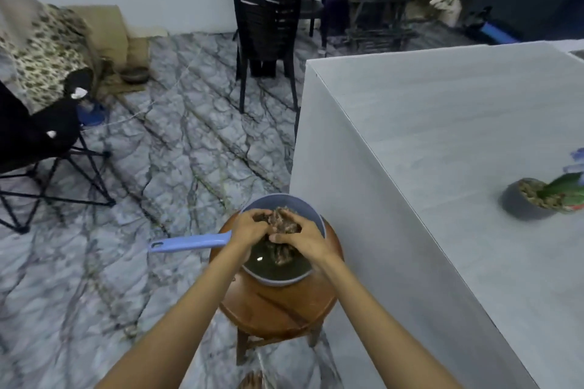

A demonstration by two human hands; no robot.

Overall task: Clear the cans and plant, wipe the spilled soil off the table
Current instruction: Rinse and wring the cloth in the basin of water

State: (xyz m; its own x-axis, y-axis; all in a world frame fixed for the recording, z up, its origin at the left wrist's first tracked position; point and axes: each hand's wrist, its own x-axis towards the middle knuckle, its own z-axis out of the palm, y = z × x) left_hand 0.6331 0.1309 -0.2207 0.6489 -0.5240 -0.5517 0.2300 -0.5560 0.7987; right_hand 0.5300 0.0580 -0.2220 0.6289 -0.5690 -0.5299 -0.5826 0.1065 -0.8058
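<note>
Right, we've got left hand (249, 226) and right hand (301, 238) both clenched on the soggy brown rag (284, 224) over the blue long-handled plastic dipper (278, 275) on the round wooden stool (278, 309); wring hard, keep drips inside, since the grey-potted plant (534, 197) lies tipped on the grey table (426, 136).

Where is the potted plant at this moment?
In the head view the potted plant stands on the grey table near the right edge of the picture, well away from both hands at the blue basin.

One potted plant (537, 199), one dipper (278, 243), one stool (278, 309), two chairs (268, 25).
</note>
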